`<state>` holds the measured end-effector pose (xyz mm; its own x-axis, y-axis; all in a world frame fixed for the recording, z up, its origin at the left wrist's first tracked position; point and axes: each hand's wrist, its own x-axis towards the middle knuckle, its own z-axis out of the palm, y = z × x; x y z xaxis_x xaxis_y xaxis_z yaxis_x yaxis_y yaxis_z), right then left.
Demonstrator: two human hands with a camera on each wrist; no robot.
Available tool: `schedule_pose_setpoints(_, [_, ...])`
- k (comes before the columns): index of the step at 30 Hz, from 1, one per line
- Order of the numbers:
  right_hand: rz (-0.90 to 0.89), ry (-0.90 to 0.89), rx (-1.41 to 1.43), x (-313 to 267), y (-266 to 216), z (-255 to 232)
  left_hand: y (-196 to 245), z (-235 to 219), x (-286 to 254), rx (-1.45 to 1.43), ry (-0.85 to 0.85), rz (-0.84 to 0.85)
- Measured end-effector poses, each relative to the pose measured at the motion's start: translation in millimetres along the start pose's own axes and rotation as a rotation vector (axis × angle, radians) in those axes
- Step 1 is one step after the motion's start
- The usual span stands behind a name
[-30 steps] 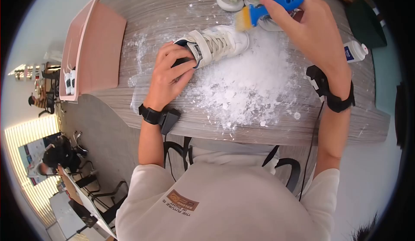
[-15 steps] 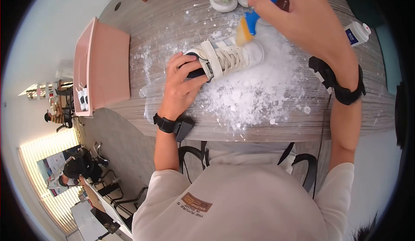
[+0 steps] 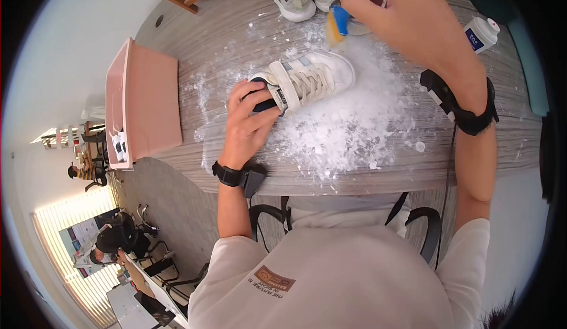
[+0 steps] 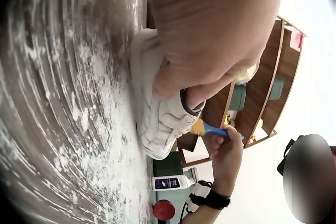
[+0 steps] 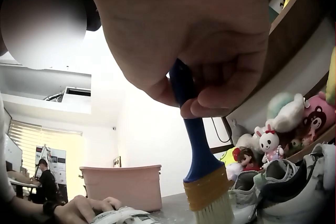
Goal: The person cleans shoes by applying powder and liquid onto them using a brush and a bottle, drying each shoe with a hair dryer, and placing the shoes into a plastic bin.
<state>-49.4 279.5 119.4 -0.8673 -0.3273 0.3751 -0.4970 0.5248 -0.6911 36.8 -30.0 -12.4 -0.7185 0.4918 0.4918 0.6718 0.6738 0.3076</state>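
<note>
A white sneaker [image 3: 322, 78] with a strap and cream laces lies on the powder-strewn table, toe pointing right. My left hand [image 3: 245, 119] holds it at the heel, fingers inside the dark-lined opening. In the left wrist view the thumb presses the outer side of the sneaker [image 4: 157, 129]. My right hand [image 3: 407, 22] grips the blue handle of a flat brush [image 5: 197, 145] with yellowish bristles, held with the bristles down. In the head view those bristles are just beyond the toe; the hand covers part of the handle.
White powder [image 3: 336, 134] is spread over the table around the sneaker. More shoes [image 3: 292, 1] stand at the far edge. A white bottle [image 3: 481, 33] is at the right, a pink bin [image 3: 147, 98] at the left. Plush toys [image 5: 270, 142] sit on a shelf behind.
The brush dipped onto the sneaker's front half a second ago and is now off it, farther back. The left hand keeps its hold on the heel. The head view has shifted slightly.
</note>
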Motion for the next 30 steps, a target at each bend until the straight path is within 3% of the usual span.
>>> schedule_pose_setpoints(4, [-0.131, 0.040, -0.040, -4, -12, 6, 2, -2, 1, 0.007, -0.006, -0.016])
schedule_pose_setpoints(6, [-0.105, -0.106, -0.045, 7, 3, -1, -1, -1, 1, 0.009, 0.002, -0.001])
schedule_pose_setpoints(8, [-0.018, -0.022, -0.237, -6, -11, -12, -2, 1, 0, 0.000, 0.003, -0.001])
schedule_pose_setpoints(11, [0.033, 0.089, -0.307, -12, -20, -12, -1, 1, -1, -0.009, 0.002, -0.020])
schedule_pose_setpoints(17, [0.071, -0.224, -0.305, -2, -6, -34, -1, -1, 2, 0.006, -0.017, -0.024])
schedule_pose_setpoints(22, [-0.024, -0.168, -0.150, -2, 7, -18, 1, 2, 2, -0.008, -0.005, -0.032])
schedule_pose_setpoints(24, [-0.089, -0.258, -0.073, 0, 16, -16, 3, -1, 1, -0.003, -0.002, -0.043])
schedule_pose_setpoints(30, [-0.022, -0.274, -0.231, -2, 11, -29, 0, 1, 0, 0.010, -0.004, -0.036])
